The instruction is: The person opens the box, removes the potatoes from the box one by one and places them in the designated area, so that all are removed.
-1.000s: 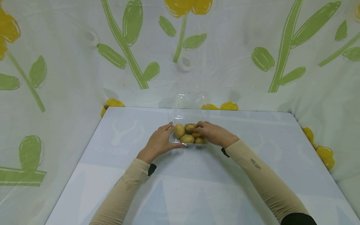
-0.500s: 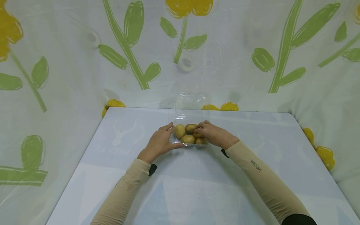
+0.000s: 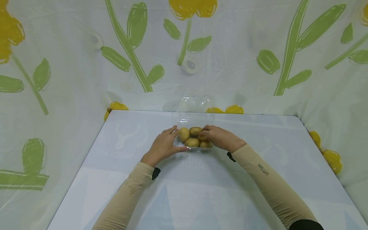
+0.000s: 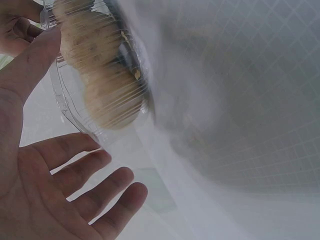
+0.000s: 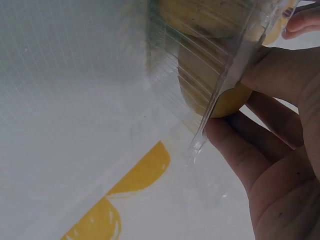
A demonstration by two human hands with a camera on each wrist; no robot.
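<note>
A clear plastic clamshell box sits near the far side of the table with several potatoes inside. The left hand rests at the box's left front corner. Its thumb lies against the front rim and the index fingertip touches the corner, while the other fingers spread loosely. Over the right part of the box, the right hand grips a potato between thumb and curled fingers. That potato is partly hidden by the hand in the head view.
The box's transparent lid stands raised at the back, close to the table's far edge. Behind and around the table hangs a white curtain with green leaves and yellow flowers.
The right hand has shifted very slightly to the right, showing more of the potato at the back. The left hand and the box have barely moved.
</note>
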